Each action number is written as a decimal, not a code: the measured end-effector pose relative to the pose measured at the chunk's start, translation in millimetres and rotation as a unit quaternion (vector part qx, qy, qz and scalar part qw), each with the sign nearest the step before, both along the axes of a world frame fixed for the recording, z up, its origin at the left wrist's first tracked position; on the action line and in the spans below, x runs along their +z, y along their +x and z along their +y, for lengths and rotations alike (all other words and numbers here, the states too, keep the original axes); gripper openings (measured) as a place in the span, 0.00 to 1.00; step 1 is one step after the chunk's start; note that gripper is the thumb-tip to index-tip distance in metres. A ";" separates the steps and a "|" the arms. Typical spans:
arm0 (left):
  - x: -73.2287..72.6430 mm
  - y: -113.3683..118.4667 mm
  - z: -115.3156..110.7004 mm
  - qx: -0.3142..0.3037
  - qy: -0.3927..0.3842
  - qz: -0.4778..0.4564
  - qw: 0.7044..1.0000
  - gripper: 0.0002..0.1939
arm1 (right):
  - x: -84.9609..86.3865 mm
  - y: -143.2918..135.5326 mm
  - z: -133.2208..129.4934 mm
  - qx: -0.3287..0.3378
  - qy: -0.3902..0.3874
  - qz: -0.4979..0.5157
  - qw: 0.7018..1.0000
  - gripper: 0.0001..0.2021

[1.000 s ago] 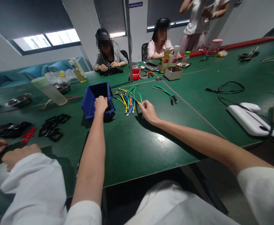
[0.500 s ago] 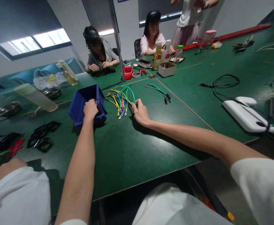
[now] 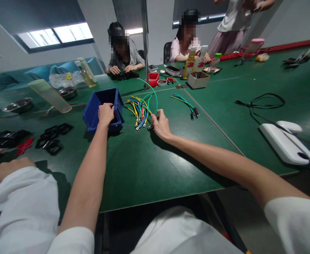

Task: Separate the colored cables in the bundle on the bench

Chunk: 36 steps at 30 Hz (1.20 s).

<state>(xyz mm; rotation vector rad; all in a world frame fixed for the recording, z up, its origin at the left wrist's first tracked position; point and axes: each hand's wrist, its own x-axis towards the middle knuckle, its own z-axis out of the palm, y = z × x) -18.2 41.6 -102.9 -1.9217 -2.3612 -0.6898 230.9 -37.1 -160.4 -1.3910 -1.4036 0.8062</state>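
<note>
My left hand (image 3: 106, 114) is inside the blue plastic bin (image 3: 96, 97), near its right wall. Its fingers are curled, and whatever they hold is hidden. On the right, my right hand (image 3: 161, 125) pinches a green wire (image 3: 156, 100) between thumb and fingers; the wire arches up and to the left. Beside that hand lies a loose pile of yellow, blue and green wires (image 3: 139, 112) with metal ring terminals at their near ends. Farther right, a smaller bundle of wires (image 3: 184, 100) with black ends rests on the green table (image 3: 155, 169).
Black frame-like parts (image 3: 50, 139) and red pieces (image 3: 25, 145) lie at left, near another person's hand (image 3: 10, 167). A white device (image 3: 284, 143) and a black cable (image 3: 263, 102) are at right. A metal post (image 3: 145, 46) stands beyond the pile, before a red bin (image 3: 153, 79).
The view has turned slightly left. The green wire at my right hand now arches higher, its far end raised above the pile. My left hand stays in the blue bin.
</note>
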 end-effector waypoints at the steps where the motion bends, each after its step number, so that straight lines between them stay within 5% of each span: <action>1: 0.5 -0.1 0.0 -0.001 0.011 0.002 1.000 0.21 | -0.5 0.0 0.3 0.004 0.006 0.009 1.000 0.11; 12: 5.5 5.3 -7.9 0.010 0.057 0.007 0.998 0.19 | -2.3 1.1 1.6 0.006 0.004 0.013 1.000 0.11; 21: 13.1 26.3 -47.9 0.008 0.141 -0.081 0.987 0.22 | -3.5 0.5 2.2 0.003 0.006 -0.016 1.000 0.13; 28: -13.1 68.2 -86.5 0.052 0.163 -0.141 0.975 0.23 | -2.1 -0.4 2.1 0.003 -0.008 -0.019 1.000 0.12; 36: -45.9 88.2 -94.2 -0.091 0.209 -0.140 0.964 0.17 | -5.3 -0.7 3.5 0.022 0.024 0.035 0.999 0.11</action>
